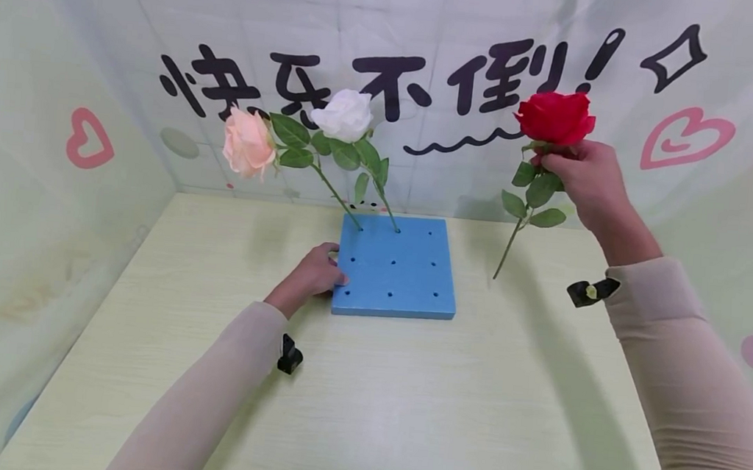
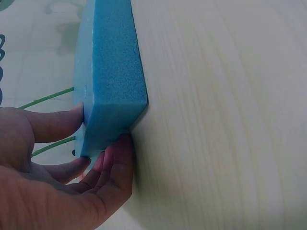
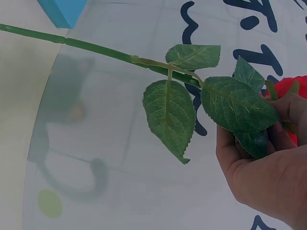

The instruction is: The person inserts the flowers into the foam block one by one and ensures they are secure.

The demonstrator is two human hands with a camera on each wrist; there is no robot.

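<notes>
A red artificial rose (image 1: 554,118) is in my right hand (image 1: 595,180), pinched on the stem just below the bloom. Its leafy stem (image 3: 98,49) slants down, the lower end in the air right of the blue foam block (image 1: 407,267). My left hand (image 1: 310,274) grips the block's left edge, with the thumb on top and the other fingers (image 2: 120,167) against the side and lower edge. A white rose (image 1: 344,114) and a peach rose (image 1: 249,142) stand in holes along the block's back row, both leaning left.
The block lies on a pale wood-grain table (image 1: 376,405) and has rows of small holes. Behind the table hangs a printed cloth (image 1: 287,21) with black characters and pink hearts; more cloth lines both sides.
</notes>
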